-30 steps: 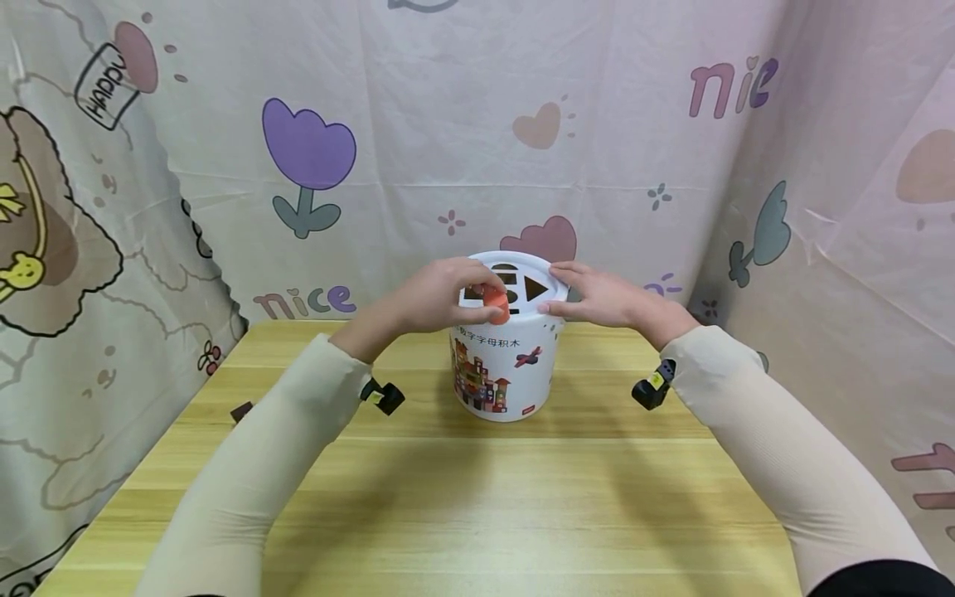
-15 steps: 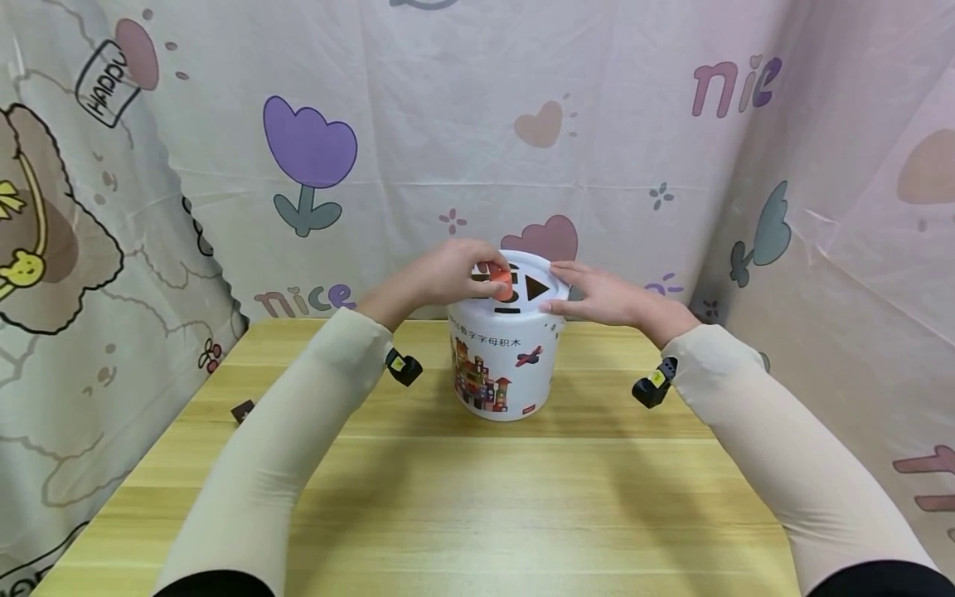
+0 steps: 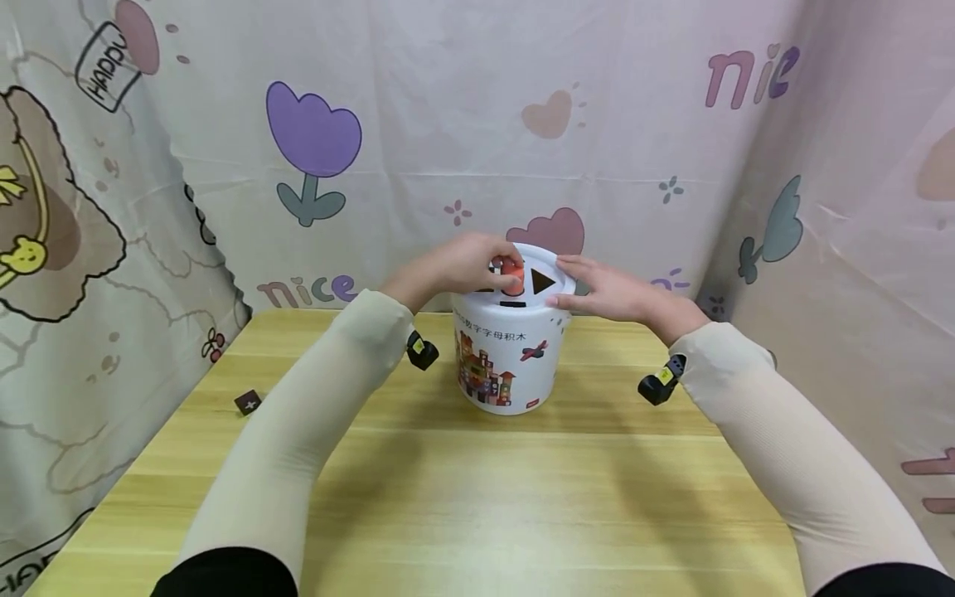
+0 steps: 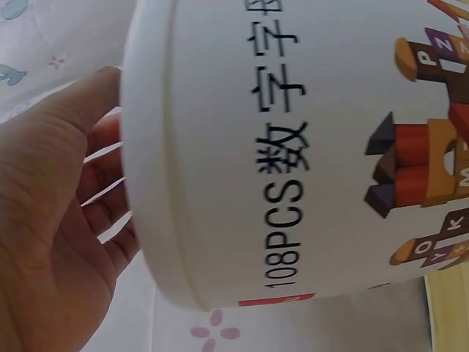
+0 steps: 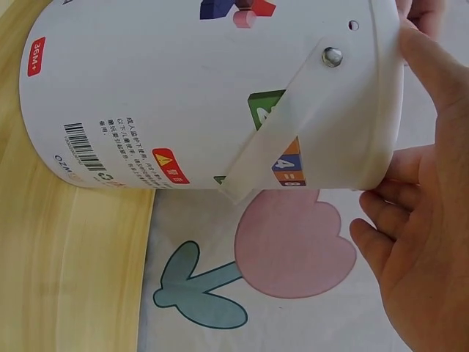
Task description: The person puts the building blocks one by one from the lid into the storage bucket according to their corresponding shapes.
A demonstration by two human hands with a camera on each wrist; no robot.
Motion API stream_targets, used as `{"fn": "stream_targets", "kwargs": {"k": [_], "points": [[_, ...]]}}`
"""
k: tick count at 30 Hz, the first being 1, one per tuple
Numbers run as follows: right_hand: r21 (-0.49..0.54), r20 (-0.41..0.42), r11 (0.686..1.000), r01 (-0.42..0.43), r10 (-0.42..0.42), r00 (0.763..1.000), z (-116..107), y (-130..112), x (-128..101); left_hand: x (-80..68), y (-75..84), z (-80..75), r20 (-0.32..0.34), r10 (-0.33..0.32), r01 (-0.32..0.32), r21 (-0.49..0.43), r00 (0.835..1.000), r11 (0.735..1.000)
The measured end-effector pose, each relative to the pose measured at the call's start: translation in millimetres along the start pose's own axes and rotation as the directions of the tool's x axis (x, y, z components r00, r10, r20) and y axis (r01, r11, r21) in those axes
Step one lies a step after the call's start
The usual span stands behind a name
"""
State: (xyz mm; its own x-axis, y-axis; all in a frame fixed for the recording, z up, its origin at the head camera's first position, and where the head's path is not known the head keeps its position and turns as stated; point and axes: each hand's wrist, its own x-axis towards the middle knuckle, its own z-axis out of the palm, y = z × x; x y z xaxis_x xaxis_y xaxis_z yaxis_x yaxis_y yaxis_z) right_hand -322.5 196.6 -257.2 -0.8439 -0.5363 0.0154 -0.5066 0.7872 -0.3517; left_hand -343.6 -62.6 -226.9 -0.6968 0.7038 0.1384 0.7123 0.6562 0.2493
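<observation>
A round white plastic bucket [image 3: 510,356] printed with colourful building blocks stands near the middle of the pale wooden table [image 3: 477,497]. The left hand [image 3: 466,267] pinches a small red-orange block [image 3: 511,276] with curled fingers over the cut-out shapes of the white lid [image 3: 548,280]. The right hand [image 3: 608,290] rests on the lid's rim, its fingers straight. A small dark tile [image 3: 249,402] lies near the table's left edge.
</observation>
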Motion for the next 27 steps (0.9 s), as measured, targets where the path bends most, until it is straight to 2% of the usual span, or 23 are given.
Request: {"fn": "stream_targets", "kwargs": {"k": [4, 12, 20, 27], "points": [[0.005, -0.015, 1.0, -0.002, 0.002, 1.0, 0, 3, -2, 5.1, 1.7, 5.2, 0.024, 0.012, -0.012, -0.007, 1.0, 1.0], [0.018, -0.017, 1.0, 0.003, -0.003, 1.0, 2, 4, 0, 2.5, -3.2, 13.5, 0.032, -0.01, 0.011, -0.03, 0.999, 0.999], [0.019, -0.02, 1.0, 0.001, -0.001, 1.0, 2, 3, -1, -4.1, -4.2, 13.0, 0.014, -0.026, 0.026, -0.005, 1.0, 1.0], [0.016, -0.023, 1.0, -0.003, 0.003, 1.0, 2, 3, -3, -15.3, -1.8, 7.4, -0.022, -0.005, 0.005, -0.023, 1.0, 1.0]]}}
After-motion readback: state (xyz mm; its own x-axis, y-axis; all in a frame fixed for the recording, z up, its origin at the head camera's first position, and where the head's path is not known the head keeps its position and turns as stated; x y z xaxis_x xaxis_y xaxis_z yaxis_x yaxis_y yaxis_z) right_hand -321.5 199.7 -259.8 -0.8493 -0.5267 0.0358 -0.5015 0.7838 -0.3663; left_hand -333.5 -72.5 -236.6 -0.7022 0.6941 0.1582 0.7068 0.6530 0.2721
